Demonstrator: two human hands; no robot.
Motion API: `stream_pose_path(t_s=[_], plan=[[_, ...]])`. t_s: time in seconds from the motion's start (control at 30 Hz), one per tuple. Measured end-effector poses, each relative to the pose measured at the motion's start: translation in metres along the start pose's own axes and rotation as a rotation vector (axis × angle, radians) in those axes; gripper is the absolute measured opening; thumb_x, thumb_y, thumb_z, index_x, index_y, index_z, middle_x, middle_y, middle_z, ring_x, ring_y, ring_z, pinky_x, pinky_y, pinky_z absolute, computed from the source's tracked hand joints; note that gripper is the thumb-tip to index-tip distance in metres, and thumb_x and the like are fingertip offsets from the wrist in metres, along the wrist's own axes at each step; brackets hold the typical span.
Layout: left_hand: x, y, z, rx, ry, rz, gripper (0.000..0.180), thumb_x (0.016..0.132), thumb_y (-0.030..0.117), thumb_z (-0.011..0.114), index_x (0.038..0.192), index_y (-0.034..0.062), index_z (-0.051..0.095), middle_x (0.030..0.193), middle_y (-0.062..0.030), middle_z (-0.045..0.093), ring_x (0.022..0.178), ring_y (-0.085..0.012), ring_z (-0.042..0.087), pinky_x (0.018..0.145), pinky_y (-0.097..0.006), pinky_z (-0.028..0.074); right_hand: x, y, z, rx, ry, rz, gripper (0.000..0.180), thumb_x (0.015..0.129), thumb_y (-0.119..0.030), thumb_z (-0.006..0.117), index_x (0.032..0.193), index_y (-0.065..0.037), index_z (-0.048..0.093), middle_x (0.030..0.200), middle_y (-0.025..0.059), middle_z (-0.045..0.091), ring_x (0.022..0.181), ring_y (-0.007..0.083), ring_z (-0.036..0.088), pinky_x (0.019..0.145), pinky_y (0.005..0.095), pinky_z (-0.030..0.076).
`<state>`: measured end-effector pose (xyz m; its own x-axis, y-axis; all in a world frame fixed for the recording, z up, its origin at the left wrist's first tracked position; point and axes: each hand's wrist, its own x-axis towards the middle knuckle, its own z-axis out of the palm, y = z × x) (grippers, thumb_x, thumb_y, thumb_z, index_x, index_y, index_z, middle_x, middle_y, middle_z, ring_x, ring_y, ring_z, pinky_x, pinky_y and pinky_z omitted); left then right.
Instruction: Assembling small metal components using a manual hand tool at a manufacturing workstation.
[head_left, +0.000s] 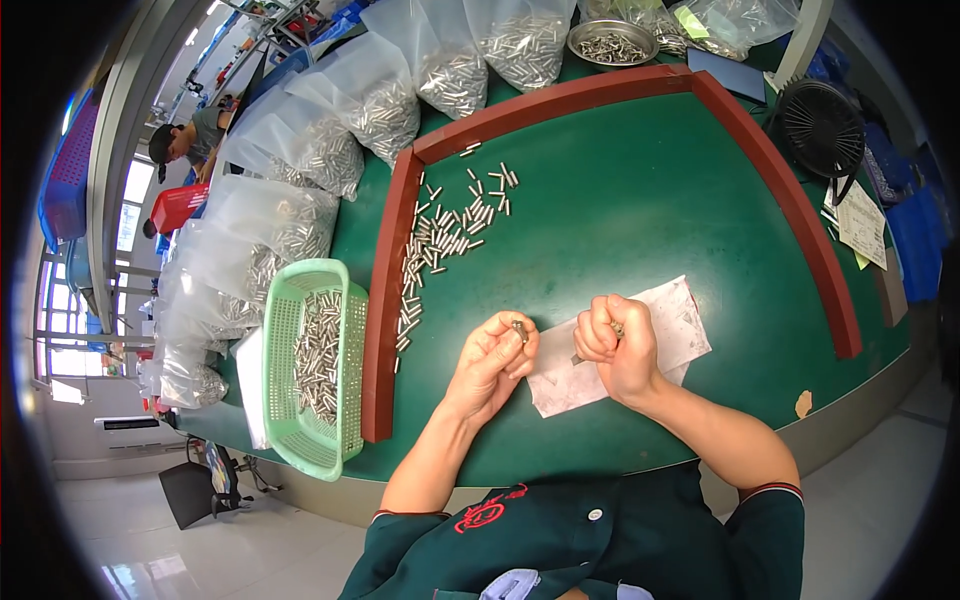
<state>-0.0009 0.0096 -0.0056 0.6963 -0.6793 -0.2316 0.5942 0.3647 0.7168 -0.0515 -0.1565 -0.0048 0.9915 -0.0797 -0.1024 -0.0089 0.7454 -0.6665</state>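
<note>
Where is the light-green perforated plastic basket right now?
At the left of the head view, the light-green basket stands between the dark-red rail and filled clear plastic bags.

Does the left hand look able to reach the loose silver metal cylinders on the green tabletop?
Likely yes: no barrier separates the left hand from those silver cylinders, but its fingers hold a small grey metal piece.

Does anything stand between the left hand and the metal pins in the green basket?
Yes: the reddish-brown rail crosses the straight line from the left hand to the pins, with the green basket's near wall beyond.
</note>
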Motion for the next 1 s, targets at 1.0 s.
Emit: stream_pose_path(t_s=[1.0], plan=[[0.021,0.062,-0.03,1.632,0.706,0.321,0.011,0.076,0.007,0.059,0.085,0.0008,0.06,0.05,-0.0112,0.046,0.043,-0.0198,0.046,0.045,-0.033,0.035,0.003,0.0,0.0,0.05,0.062,0.011,0.037,0.085,-0.021,0.03,0.05,-0.009,0.026,0.042,-0.0007,0.024,0.04,0.0076,0.017,0.039,0.0245,0.016]])
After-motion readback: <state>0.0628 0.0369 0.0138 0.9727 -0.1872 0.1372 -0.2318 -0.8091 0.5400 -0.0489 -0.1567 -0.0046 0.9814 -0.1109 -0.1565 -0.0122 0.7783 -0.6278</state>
